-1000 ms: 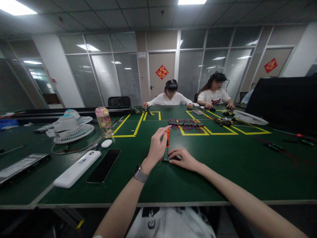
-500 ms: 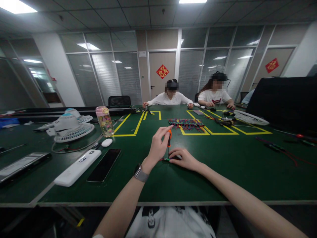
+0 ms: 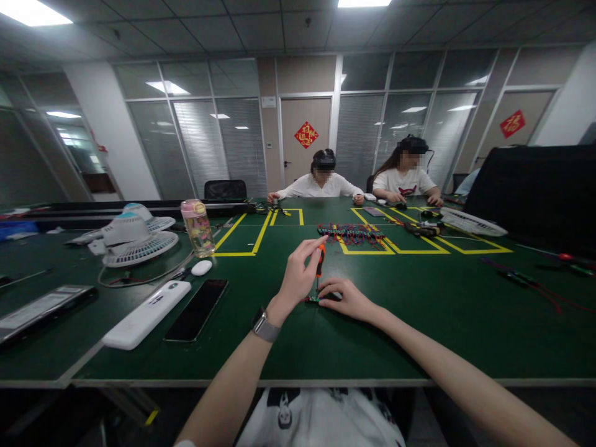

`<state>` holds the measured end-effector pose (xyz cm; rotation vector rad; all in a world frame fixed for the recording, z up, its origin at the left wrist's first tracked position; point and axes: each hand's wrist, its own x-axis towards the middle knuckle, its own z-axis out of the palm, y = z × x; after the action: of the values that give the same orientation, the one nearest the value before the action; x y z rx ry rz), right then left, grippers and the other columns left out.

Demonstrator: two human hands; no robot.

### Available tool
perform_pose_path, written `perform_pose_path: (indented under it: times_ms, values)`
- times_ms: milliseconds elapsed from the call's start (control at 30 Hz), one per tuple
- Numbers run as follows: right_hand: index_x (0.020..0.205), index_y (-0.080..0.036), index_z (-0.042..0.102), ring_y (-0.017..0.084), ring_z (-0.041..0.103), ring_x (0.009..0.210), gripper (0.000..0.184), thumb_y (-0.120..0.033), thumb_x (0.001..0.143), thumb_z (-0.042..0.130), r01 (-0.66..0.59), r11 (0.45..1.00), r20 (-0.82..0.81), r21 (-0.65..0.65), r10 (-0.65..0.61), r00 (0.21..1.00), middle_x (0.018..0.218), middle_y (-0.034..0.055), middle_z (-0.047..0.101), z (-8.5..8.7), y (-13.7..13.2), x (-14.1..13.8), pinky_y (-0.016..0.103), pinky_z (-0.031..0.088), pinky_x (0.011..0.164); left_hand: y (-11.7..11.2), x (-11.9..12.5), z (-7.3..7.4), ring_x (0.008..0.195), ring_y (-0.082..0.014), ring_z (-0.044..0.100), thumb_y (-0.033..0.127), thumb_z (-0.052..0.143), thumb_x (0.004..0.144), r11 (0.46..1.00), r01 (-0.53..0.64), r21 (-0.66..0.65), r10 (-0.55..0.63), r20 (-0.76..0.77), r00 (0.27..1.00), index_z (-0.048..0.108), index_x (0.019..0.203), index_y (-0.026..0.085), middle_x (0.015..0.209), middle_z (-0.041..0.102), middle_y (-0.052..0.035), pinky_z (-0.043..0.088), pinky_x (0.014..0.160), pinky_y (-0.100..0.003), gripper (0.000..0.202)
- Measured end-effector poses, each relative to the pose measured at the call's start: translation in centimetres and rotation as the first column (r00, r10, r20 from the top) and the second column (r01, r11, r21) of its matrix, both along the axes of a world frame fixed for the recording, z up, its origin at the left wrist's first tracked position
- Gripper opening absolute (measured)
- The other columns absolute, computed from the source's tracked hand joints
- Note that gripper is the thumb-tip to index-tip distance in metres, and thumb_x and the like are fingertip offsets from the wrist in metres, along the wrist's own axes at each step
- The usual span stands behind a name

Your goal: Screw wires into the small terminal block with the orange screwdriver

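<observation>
My left hand (image 3: pixel 300 271) is closed around the orange-and-black handle of a screwdriver (image 3: pixel 320 261), which stands nearly upright. Its thin shaft runs down to a small green circuit board (image 3: pixel 312 300) lying on the table. With fingers bent, my right hand (image 3: pixel 345 298) rests on the table and grips the right end of that board, hiding part of it. The exact spot where the tip meets the board is too small to make out. Just beyond my hands lies a row of circuit boards (image 3: pixel 351 233) with red and blue wires.
On the left of the green table (image 3: pixel 261 347) lie a black phone (image 3: pixel 196 310), a white power bank (image 3: pixel 146 315), white fans (image 3: pixel 139 242) and an upright bottle (image 3: pixel 198 228). Wired boards (image 3: pixel 516 276) lie at right. Two people sit across the table.
The screwdriver handle leans very slightly more to the right. Both hands keep practically the same place, and the board has not visibly moved.
</observation>
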<state>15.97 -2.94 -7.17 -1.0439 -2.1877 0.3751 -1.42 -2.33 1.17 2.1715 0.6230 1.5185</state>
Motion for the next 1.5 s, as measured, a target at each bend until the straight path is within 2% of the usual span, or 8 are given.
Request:
perform_pose_path:
  times_ms: [67,267,533,800,1000,1267,1433,1500]
  values:
    - [0.086,-0.02,0.075,0.021,0.065,0.094,0.011,-0.028,0.079,0.069,-0.001,1.0,0.0,-0.004,0.001,1.0,0.101,0.0072,0.071,-0.01,0.0,0.01,0.033,0.05,0.087,0.07,0.0,-0.04,0.106,-0.0162,0.057,0.02,0.041,0.095,1.0,0.016,-0.006,-0.015,0.01,1.0,0.059,0.123,0.023,0.113,0.063,-0.0059,0.043,0.093,-0.029,0.033]
    - [0.086,-0.021,0.075,0.021,0.065,0.093,0.012,-0.03,0.08,0.069,-0.005,1.0,0.001,0.008,0.005,1.0,0.101,0.007,0.071,-0.11,0.05,0.04,0.034,0.05,0.085,0.08,0.06,-0.16,0.084,-0.0138,0.058,0.023,0.058,0.087,0.997,-0.068,0.023,0.067,0.023,0.997,0.068,0.105,0.022,0.093,0.06,-0.0036,0.047,0.077,-0.025,0.021]
    - [0.086,-0.021,0.075,0.021,0.065,0.094,0.013,-0.03,0.081,0.068,-0.008,1.0,0.001,-0.003,0.008,1.0,0.101,0.0076,0.07,0.15,-0.09,-0.02,0.034,0.05,0.087,0.14,0.0,-0.14,0.107,-0.017,0.057,0.02,0.038,0.096,1.0,0.012,-0.014,-0.011,0.013,1.0,0.058,0.123,0.022,0.114,0.063,-0.0063,0.044,0.095,-0.031,0.034]
    - [0.086,-0.021,0.075,0.021,0.065,0.093,0.013,-0.03,0.081,0.068,-0.01,1.0,-0.004,0.01,0.01,1.0,0.101,0.0071,0.07,0.04,-0.05,0.01,0.034,0.05,0.085,-0.07,0.12,-0.01,0.082,-0.0132,0.057,0.024,0.061,0.085,0.998,-0.07,0.003,0.07,0.028,0.997,0.069,0.103,0.022,0.091,0.058,-0.0031,0.047,0.077,-0.025,0.02]
    - [0.086,-0.021,0.075,0.021,0.065,0.094,0.012,-0.03,0.081,0.068,-0.011,1.0,-0.006,0.005,0.011,1.0,0.101,0.0072,0.07,-0.12,0.04,0.1,0.035,0.05,0.087,-0.23,-0.02,0.19,0.103,-0.016,0.057,0.021,0.041,0.095,1.0,-0.008,0.004,0.008,0.012,1.0,0.062,0.118,0.022,0.109,0.062,-0.0059,0.044,0.092,-0.03,0.031]
    - [0.085,-0.022,0.075,0.022,0.065,0.094,0.013,-0.031,0.081,0.068,-0.003,1.0,-0.001,0.002,0.003,1.0,0.101,0.0072,0.07,0.03,-0.03,0.05,0.035,0.05,0.087,-0.08,0.05,-0.02,0.083,-0.0134,0.057,0.025,0.058,0.087,0.994,-0.102,0.035,0.101,0.042,0.994,0.07,0.102,0.022,0.094,0.056,-0.0036,0.048,0.078,-0.026,0.019]
    - [0.085,-0.022,0.075,0.022,0.065,0.094,0.012,-0.03,0.08,0.068,0.0,1.0,0.006,-0.007,0.0,1.0,0.101,0.0072,0.071,0.27,-0.12,-0.05,0.035,0.05,0.087,-0.23,-0.04,0.25,0.105,-0.0166,0.055,0.021,0.043,0.094,0.998,-0.057,0.024,0.056,0.03,0.998,0.065,0.113,0.024,0.11,0.059,-0.0055,0.043,0.094,-0.03,0.029]
    - [0.085,-0.021,0.075,0.021,0.065,0.095,0.012,-0.03,0.08,0.068,0.0,1.0,0.005,-0.009,0.0,1.0,0.101,0.0072,0.07,0.24,-0.11,-0.04,0.035,0.049,0.087,-0.19,-0.01,0.21,0.106,-0.0167,0.056,0.019,0.042,0.095,0.999,-0.024,0.027,0.023,0.027,0.999,0.064,0.115,0.023,0.112,0.061,-0.0054,0.043,0.095,-0.031,0.03]
